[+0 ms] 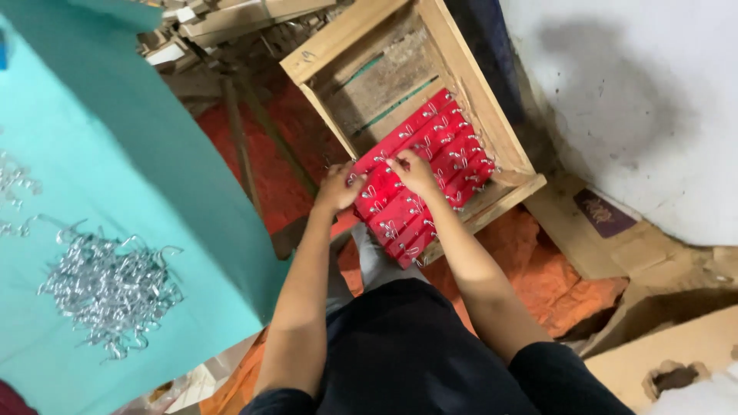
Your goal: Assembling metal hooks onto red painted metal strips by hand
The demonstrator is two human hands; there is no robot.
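I have both hands down in the wooden crate (469,84), on the stack of red boards (430,173) studded with silver wire hooks that lies against its lower right side. My left hand (338,187) grips the near left corner of the stack, fingers curled around its edge. My right hand (413,170) rests on top, fingers pinched at one hook. A pile of loose wire hooks (111,288) sits on the teal tabletop (115,154) to my left, well apart.

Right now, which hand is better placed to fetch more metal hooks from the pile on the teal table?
Probably the left hand: the hook pile lies on the teal table to that side, while the right hand sits farther off, over the red strips.
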